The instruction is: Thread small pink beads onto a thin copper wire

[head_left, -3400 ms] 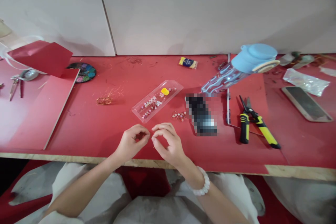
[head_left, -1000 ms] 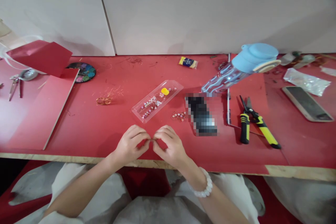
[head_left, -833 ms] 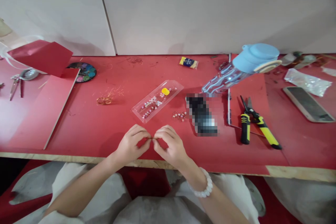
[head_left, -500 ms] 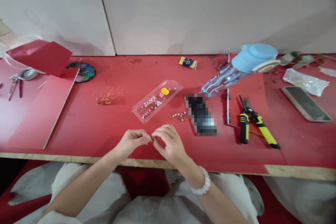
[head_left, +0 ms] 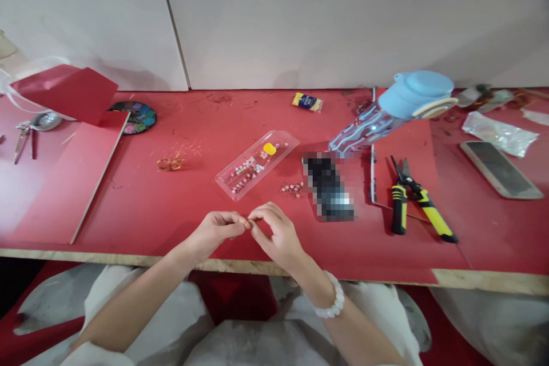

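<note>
My left hand (head_left: 218, 233) and my right hand (head_left: 274, 234) meet fingertip to fingertip above the front of the red table. Both are closed in a pinch; whatever sits between the tips is too small to make out. Just beyond them lies a clear plastic tray (head_left: 223, 182) holding pale and pink beads (head_left: 249, 168) and a yellow round piece (head_left: 269, 149). A small heap of beaded wire pieces (head_left: 292, 189) rests right of the tray. To the left is a loose coil of copper-coloured wire (head_left: 170, 164).
A blurred-out phone-like slab (head_left: 328, 189), yellow-black pliers (head_left: 412, 194), a blue-lidded bottle (head_left: 386, 108) and another phone (head_left: 500, 168) occupy the right. Leftward are a board (head_left: 81, 183), red paper (head_left: 64, 91), a paint palette (head_left: 137, 117) and scissors (head_left: 26, 140). A small packet (head_left: 307, 102) lies near the wall.
The fingers of my right hand have shifted slightly at the pinch, with the fingertips of both hands still together. Everything on the table stays where it was.
</note>
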A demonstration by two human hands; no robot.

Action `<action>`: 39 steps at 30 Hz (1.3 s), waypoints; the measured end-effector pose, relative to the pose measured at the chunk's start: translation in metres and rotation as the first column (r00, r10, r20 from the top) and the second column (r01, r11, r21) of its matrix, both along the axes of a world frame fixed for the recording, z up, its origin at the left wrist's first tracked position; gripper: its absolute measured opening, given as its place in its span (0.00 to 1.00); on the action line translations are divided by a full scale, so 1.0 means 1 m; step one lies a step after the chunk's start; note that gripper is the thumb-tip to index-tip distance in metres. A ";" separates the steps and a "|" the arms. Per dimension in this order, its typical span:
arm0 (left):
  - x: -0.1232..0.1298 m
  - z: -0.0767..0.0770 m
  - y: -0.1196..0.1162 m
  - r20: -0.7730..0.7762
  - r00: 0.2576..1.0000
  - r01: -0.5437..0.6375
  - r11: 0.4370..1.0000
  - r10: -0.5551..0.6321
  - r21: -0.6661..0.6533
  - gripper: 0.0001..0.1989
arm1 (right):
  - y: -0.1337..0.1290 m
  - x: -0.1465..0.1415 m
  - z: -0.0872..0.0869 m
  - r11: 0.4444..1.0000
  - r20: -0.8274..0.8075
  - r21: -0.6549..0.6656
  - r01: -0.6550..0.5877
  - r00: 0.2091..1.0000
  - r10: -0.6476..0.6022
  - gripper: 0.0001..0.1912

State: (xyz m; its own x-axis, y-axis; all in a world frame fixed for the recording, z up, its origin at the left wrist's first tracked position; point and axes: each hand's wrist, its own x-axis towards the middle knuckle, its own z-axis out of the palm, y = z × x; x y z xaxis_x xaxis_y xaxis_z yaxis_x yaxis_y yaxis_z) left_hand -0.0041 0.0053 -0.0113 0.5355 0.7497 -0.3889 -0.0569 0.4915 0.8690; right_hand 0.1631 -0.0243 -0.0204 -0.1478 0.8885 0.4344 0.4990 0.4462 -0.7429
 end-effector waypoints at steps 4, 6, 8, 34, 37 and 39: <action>0.000 0.001 0.000 -0.064 0.998 -0.001 0.990 0.010 0.143 0.05 | 0.000 0.000 0.001 1.000 0.001 0.001 -0.003 1.000 0.003 0.04; 0.000 0.003 0.000 -0.145 0.989 0.001 0.960 0.041 0.279 0.04 | 0.000 0.000 0.002 1.000 0.004 0.015 0.002 1.000 -0.002 0.04; 0.000 0.006 -0.001 -0.226 0.970 0.017 0.908 0.086 0.418 0.02 | 0.000 0.000 0.002 1.000 0.014 0.027 0.006 1.000 -0.006 0.05; 0.005 0.014 0.001 -0.221 0.974 0.004 0.965 0.055 0.262 0.15 | -0.003 -0.001 0.006 0.975 0.255 0.219 -0.042 0.967 -0.015 0.07; 0.003 0.015 0.002 -0.191 0.980 0.010 0.953 0.050 0.303 0.13 | -0.003 -0.001 0.005 0.988 0.168 0.154 -0.008 0.986 -0.019 0.06; 0.001 0.015 0.002 -0.187 0.981 0.029 0.924 0.046 0.380 0.10 | -0.003 -0.001 0.004 0.993 0.108 0.119 0.009 0.994 -0.022 0.06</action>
State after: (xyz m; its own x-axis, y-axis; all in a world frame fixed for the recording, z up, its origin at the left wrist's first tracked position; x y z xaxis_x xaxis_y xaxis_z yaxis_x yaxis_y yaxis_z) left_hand -0.0031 0.0076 0.0037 0.4735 0.8648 -0.1673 0.1237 0.1228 0.9847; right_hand 0.1621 -0.0271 -0.0162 -0.1871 0.8345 0.5183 0.5816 0.5193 -0.6262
